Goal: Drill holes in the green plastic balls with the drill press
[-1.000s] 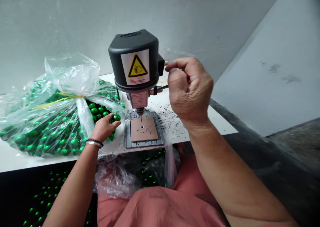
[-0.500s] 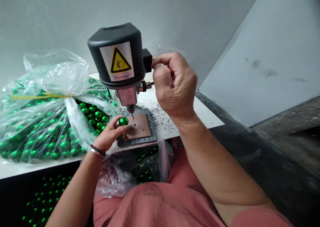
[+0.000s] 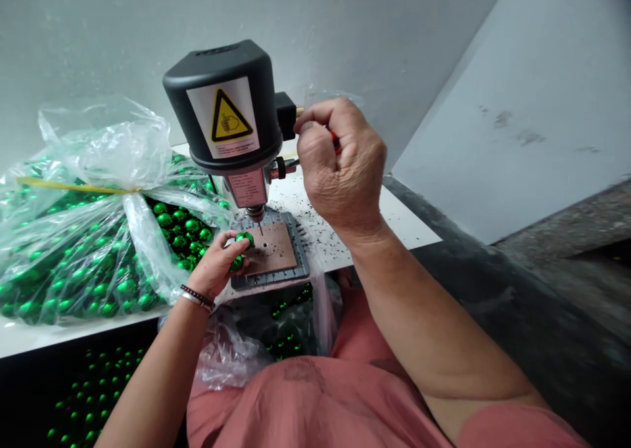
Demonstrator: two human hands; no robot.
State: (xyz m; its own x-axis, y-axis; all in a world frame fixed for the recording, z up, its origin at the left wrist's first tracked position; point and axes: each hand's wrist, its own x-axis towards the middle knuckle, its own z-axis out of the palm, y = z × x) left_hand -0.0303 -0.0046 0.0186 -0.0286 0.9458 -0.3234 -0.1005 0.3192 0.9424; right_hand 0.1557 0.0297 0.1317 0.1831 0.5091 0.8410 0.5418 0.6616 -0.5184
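My left hand holds a shiny green ball between thumb and fingers, with a second green ball lower against the fingers. Both are at the left edge of a brown board with a small hole in it. Above the board hangs the thin bit of a black drill press, which bears a yellow warning label. To the right of the press, my right hand is closed round its lever handle, and a bit of red shows between the fingers.
A clear plastic bag full of green balls, tied with a yellow strip, covers the left of the white table. Dark shavings lie right of the press. More green balls are below the table. Behind stands a grey wall.
My left hand has tilted and drawn its fingers in around the balls, and the lower ball shows more. My right hand stays at the lever. The view has shifted slightly.
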